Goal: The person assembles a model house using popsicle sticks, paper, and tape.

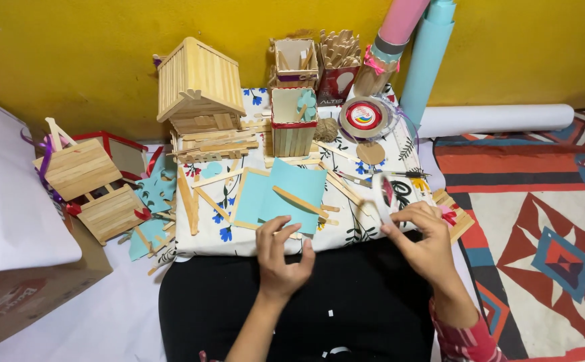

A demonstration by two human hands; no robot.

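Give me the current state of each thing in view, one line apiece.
left hand: fingers spread, resting at the edge of the blue paper sheet.
right hand: holding a tape roll upright on edge.
stick house: assembled, standing upright.
stick box: open-topped, upright.
paper rolls: rolled, leaning on the wall.

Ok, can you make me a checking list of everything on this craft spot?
Surface: floral cloth over the person's lap board, black fabric below.
Job's things: roll of tape in the right hand; left hand touches the light blue card with wooden sticks on it.
Clutter: stick house, stick boxes, loose sticks, ball of twine, red-centred reel, paper rolls.
Fingers: left spread open, right closed on the tape.
Cables: nothing seen.
Surroundings: yellow wall, patterned rug, cardboard box.
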